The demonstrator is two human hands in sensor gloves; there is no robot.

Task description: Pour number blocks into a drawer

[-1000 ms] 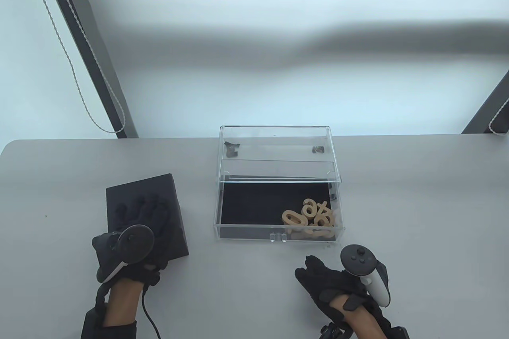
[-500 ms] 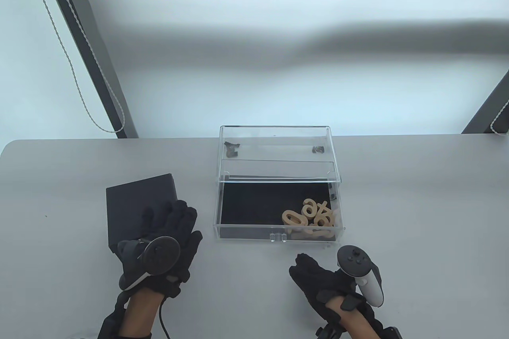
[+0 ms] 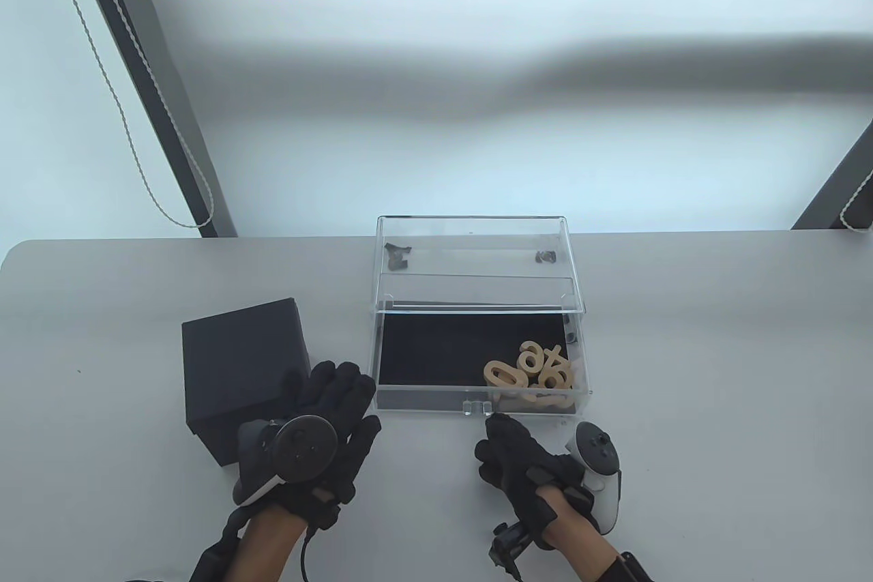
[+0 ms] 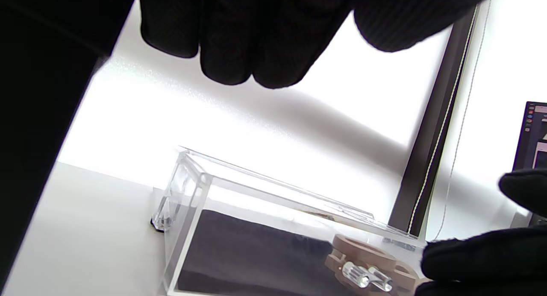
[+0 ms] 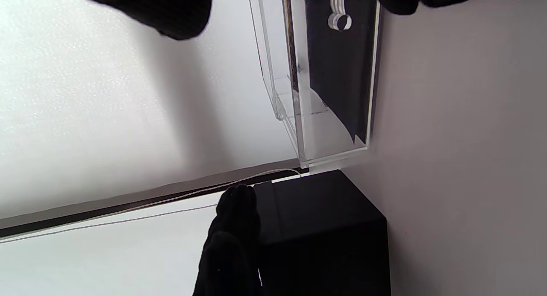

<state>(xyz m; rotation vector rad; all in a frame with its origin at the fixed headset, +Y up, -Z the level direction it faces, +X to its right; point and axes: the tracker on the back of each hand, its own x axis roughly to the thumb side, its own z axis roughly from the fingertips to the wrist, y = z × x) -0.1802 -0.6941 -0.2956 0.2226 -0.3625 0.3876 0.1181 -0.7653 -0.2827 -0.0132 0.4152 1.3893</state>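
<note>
Step in hand: the pour looks finished; what is left seems to be shutting the drawer.
Number blocks (image 3: 528, 376): a wooden heap in the lower right corner of the drawer, right of frame centre in the table view.
Drawer (image 3: 477, 364): clear acrylic with a dark liner, pulled out of its clear case (image 3: 472, 254) toward the frame's bottom edge; its small handle (image 3: 477, 407) sits mid-front.
Black box (image 3: 242, 364): on the counter (image 3: 716, 370), left of the drawer, apart from it.
Left hand (image 3: 320, 432): fingers spread wide, holding nothing, between box and drawer in the lower left.
Right hand (image 3: 525, 466): loosely extended, empty, fingertips just beside the handle; contact cannot be told.
Next move: probably a straight push on the drawer front toward the case, perhaps with both hands.
</note>
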